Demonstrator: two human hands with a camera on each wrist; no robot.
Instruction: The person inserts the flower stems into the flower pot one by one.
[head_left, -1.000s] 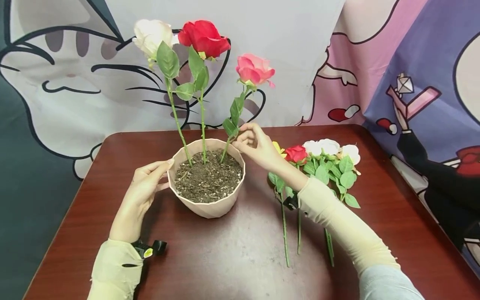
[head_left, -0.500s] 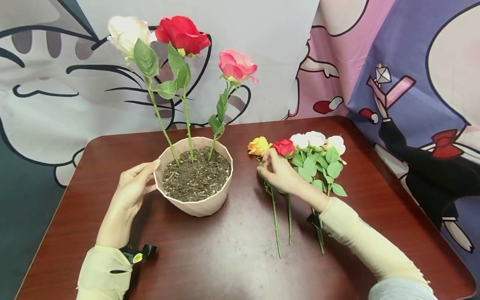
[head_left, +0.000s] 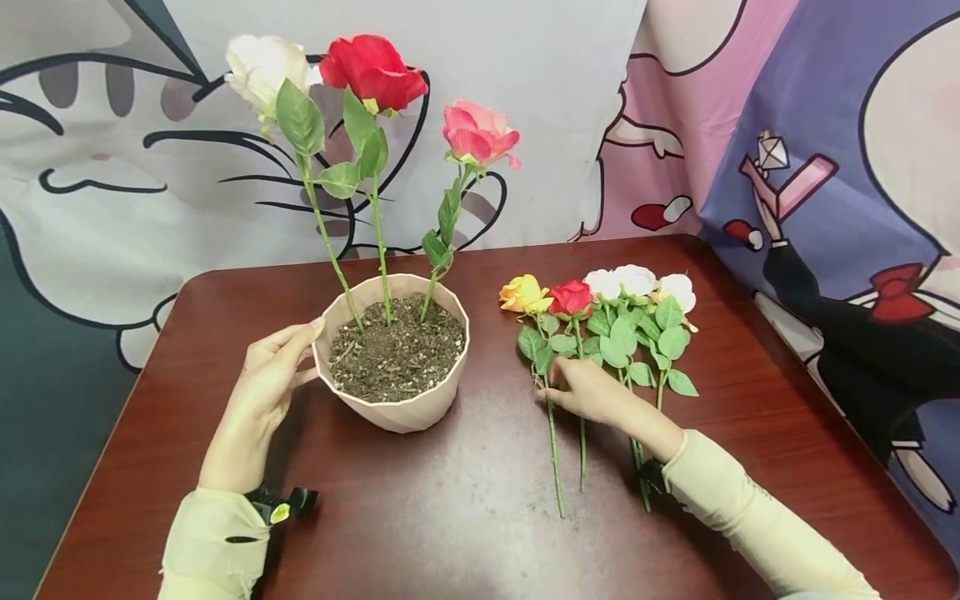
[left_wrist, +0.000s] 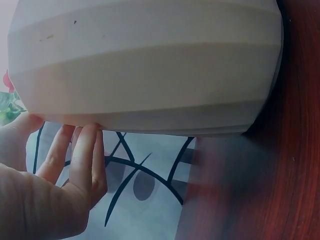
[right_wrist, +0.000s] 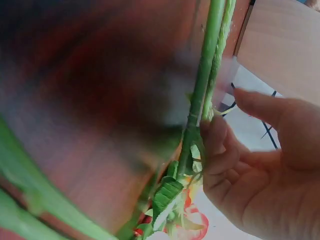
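The left hand rests with straight fingers against the side of the pot on the counter. The right hand touches the stem of the yellow rose; whether it really pinches it, I cannot tell. The other lying roses are partly hidden by leaves.

- Pale pink faceted pot against the left hand, dark speckled soil inside.
- White, red and pink roses above it.
- Yellow-orange rose, green stem, at the right hand.
- Reddish-brown table.
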